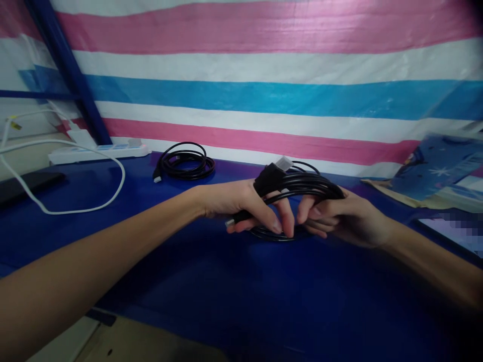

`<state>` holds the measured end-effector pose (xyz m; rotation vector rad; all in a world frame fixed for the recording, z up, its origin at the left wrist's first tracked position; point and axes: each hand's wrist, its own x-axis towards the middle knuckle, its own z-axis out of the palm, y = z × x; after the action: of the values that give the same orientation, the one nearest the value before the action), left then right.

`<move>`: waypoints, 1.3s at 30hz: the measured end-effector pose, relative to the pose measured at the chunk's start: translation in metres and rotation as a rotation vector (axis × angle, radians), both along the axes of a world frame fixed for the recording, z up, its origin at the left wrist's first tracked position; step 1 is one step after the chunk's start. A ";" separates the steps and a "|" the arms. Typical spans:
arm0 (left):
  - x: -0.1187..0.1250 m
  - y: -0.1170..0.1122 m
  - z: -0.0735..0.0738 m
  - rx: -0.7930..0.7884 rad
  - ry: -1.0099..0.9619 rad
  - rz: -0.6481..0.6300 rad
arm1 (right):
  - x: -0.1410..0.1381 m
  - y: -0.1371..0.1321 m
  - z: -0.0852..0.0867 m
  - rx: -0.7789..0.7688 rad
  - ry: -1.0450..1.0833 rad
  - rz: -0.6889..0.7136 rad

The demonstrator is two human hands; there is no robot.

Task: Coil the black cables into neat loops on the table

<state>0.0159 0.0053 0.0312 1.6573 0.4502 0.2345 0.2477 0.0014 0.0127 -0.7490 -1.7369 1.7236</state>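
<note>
A coiled black cable [309, 185] hangs between my two hands, just above the blue table. My left hand [251, 203] is closed around the coil's left side, near a large black connector [270, 177] with a pale end. A smaller plug [236, 219] with a metal tip pokes out below the same hand. On the right side of the loops, my right hand [345, 216] grips the bundle with curled fingers. Part of the coil is hidden behind the fingers. Some loops [277, 235] dip low beneath both hands, close to the tabletop.
Another coiled black cable [188, 166] lies on the blue table [234, 296] at the back. A white power strip [101, 152] and a looping white cord [123, 176] are at left, beside a dark flat object [30, 186]. A tablet-like screen [453, 231] and blue packaging [430, 166] sit at right.
</note>
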 end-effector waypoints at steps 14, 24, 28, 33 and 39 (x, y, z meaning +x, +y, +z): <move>-0.002 0.000 -0.001 0.041 -0.036 0.076 | -0.012 -0.011 0.013 0.168 -0.057 -0.064; 0.003 -0.001 0.004 0.102 -0.034 0.183 | -0.021 -0.025 0.025 0.574 -0.189 -0.432; 0.004 -0.004 0.007 0.133 -0.058 0.153 | -0.019 -0.026 0.028 0.573 -0.340 -0.318; 0.004 -0.005 0.007 0.158 -0.039 0.127 | -0.017 -0.023 0.031 0.482 -0.377 -0.298; 0.016 -0.002 0.009 0.392 -0.104 0.534 | -0.024 -0.017 0.027 0.284 -0.188 -0.621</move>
<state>0.0314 0.0037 0.0406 1.8645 0.8020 0.8439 0.2237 -0.0153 0.0401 -1.1903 -1.5875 0.9954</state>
